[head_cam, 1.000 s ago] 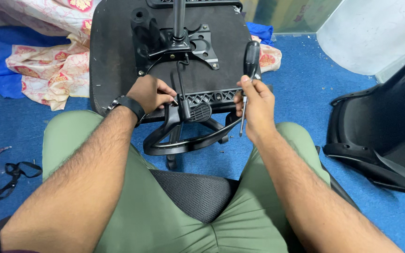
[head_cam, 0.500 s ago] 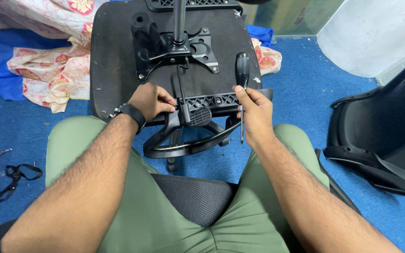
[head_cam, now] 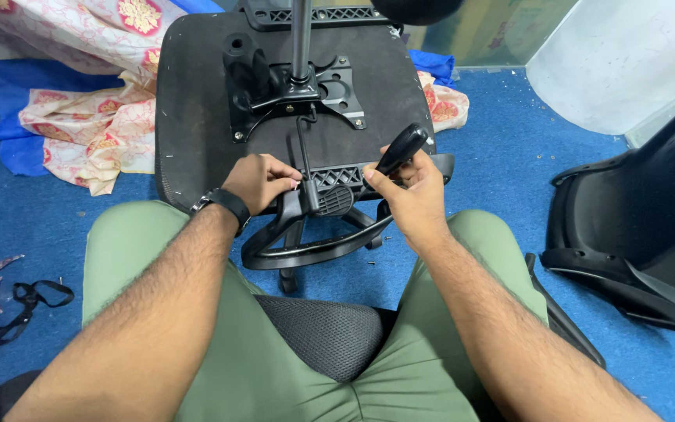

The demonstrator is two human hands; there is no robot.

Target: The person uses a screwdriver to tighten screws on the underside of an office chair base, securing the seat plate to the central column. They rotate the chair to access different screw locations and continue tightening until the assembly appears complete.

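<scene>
Matt, rough black seat underside [head_cam: 197, 117]; glossy black plastic screwdriver handle [head_cam: 402, 148]; painted metal mechanism plate [head_cam: 330, 86]; blue carpet floor [head_cam: 501, 172]; printed cloth [head_cam: 87, 125].

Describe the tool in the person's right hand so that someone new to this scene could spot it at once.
Start at the upturned black chair seat lying on the blue floor. At its near edge, the right hand grips a screwdriver by its black handle. The handle is glossy and bulbous and slants up to the right, unlike the flat ribbed plastic bracket beside it.

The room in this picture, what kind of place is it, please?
Probably an informal indoor workspace or a room in a home, not a proper workshop. The overturned office chair seat is worked on over blue carpet, patterned cloth lies heaped nearby, and another black chair part waits alongside.
</scene>
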